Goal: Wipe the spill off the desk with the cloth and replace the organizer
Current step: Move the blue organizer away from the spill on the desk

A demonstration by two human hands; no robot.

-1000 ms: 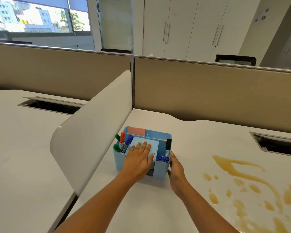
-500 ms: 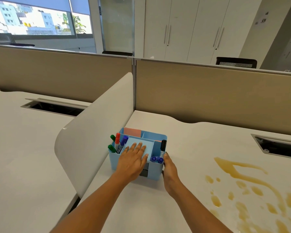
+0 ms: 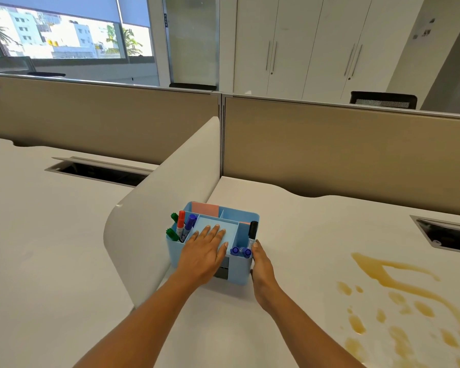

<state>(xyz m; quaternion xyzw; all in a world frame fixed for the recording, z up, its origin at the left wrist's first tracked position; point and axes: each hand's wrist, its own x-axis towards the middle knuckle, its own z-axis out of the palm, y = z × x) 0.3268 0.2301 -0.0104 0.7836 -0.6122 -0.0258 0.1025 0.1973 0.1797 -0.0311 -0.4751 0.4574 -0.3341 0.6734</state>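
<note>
Our left hand (image 3: 205, 251) lies flat on top of the blue organizer (image 3: 241, 273), fingers straight and slightly spread over its middle tray, pressing down rather than clasping. Our right hand (image 3: 262, 266) sits against the organizer's right end wall with the thumb straight up the near corner. Its other fingers are hidden behind the hand, so we cannot tell whether they curl round the wall. The organizer stands upright on the desk (image 3: 303, 235), its left end just beside the curved white divider (image 3: 157, 221), and its long axis runs across us from left to right. The brown spill (image 3: 388, 277) lies to the right of both hands and a little nearer to us, well apart from the organizer. Bare desk separates the two. We judge the right hand the nearer one to the spill, so the wiping would fall to that side. No cloth shows in view, and the spill looks unwiped.
</note>
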